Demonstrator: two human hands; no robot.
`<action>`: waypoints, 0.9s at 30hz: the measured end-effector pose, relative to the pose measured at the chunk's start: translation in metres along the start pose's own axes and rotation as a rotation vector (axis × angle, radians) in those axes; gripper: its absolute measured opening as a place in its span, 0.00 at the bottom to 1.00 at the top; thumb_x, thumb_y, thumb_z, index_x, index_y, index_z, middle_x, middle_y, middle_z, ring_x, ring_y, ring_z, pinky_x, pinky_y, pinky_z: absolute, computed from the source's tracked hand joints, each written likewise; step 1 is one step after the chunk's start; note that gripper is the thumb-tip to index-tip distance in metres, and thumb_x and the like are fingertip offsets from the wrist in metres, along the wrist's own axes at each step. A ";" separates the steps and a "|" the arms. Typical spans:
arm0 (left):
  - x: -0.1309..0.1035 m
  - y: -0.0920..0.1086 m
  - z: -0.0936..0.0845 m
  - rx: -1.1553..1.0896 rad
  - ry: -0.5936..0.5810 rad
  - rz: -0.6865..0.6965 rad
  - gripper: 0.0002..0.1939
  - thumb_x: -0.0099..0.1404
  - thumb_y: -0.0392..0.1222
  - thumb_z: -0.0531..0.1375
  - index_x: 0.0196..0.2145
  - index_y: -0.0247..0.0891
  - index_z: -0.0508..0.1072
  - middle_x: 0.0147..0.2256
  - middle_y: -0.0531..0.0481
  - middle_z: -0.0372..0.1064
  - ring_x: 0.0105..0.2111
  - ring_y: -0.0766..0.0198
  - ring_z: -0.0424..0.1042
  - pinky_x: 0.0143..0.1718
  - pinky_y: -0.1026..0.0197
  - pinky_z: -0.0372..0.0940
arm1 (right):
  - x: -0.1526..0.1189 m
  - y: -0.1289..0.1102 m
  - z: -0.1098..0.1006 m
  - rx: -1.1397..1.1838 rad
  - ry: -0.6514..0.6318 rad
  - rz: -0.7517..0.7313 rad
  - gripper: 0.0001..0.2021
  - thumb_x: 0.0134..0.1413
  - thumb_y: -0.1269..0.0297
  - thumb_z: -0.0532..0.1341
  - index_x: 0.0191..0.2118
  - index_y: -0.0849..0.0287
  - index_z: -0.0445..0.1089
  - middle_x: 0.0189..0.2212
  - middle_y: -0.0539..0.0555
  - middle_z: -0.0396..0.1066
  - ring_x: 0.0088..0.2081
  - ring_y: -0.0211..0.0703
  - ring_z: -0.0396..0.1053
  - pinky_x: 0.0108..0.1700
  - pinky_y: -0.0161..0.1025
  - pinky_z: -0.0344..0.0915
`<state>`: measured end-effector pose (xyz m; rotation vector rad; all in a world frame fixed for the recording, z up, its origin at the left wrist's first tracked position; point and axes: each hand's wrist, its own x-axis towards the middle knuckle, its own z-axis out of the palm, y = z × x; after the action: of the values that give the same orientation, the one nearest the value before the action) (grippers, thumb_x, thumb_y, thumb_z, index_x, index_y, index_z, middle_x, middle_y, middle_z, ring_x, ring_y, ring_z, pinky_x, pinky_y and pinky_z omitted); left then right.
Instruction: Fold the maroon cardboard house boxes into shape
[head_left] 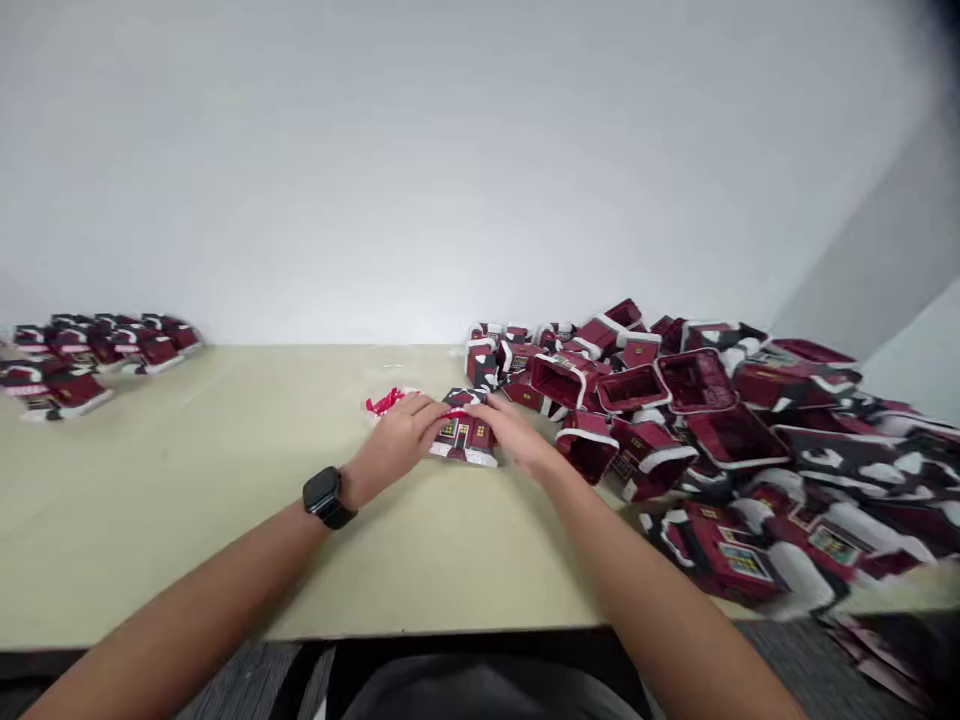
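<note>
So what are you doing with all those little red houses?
Both hands are on one little house-shaped box lying on the table. The left hand, with a black watch on its wrist, and the right hand press on it from either side. Red and white ribbon lies just behind. A big heap of open boxes sits to the right, and a neater group far left.

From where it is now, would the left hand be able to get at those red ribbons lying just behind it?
Probably yes. The left hand rests on the little house box, and the red ribbons lie right beside its fingers on bare table. Nothing stands between them; the big pile of boxes is off to the right.
</note>
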<state>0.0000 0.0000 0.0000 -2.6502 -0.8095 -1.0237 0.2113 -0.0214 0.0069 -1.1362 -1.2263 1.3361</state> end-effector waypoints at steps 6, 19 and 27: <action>0.001 -0.001 0.002 0.000 0.001 0.069 0.13 0.78 0.37 0.54 0.52 0.39 0.76 0.42 0.44 0.73 0.41 0.60 0.72 0.41 0.58 0.69 | 0.006 0.006 -0.005 0.078 0.012 0.066 0.17 0.52 0.51 0.65 0.44 0.56 0.71 0.42 0.50 0.75 0.41 0.41 0.73 0.43 0.36 0.68; -0.001 -0.001 0.003 -0.012 0.040 0.156 0.16 0.77 0.34 0.54 0.57 0.40 0.74 0.43 0.44 0.72 0.41 0.61 0.69 0.42 0.58 0.68 | 0.003 0.001 -0.003 0.025 0.024 0.035 0.15 0.50 0.51 0.63 0.38 0.57 0.70 0.38 0.49 0.74 0.39 0.41 0.71 0.38 0.34 0.65; 0.000 0.002 0.001 -0.024 0.030 0.151 0.16 0.77 0.34 0.54 0.57 0.41 0.74 0.43 0.44 0.72 0.42 0.61 0.70 0.42 0.58 0.68 | 0.004 0.004 -0.003 -0.033 0.011 -0.004 0.15 0.50 0.51 0.61 0.37 0.57 0.69 0.36 0.49 0.72 0.38 0.40 0.69 0.39 0.34 0.63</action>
<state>0.0017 -0.0014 -0.0007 -2.6619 -0.5834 -1.0373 0.2135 -0.0177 0.0026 -1.1619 -1.2466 1.3094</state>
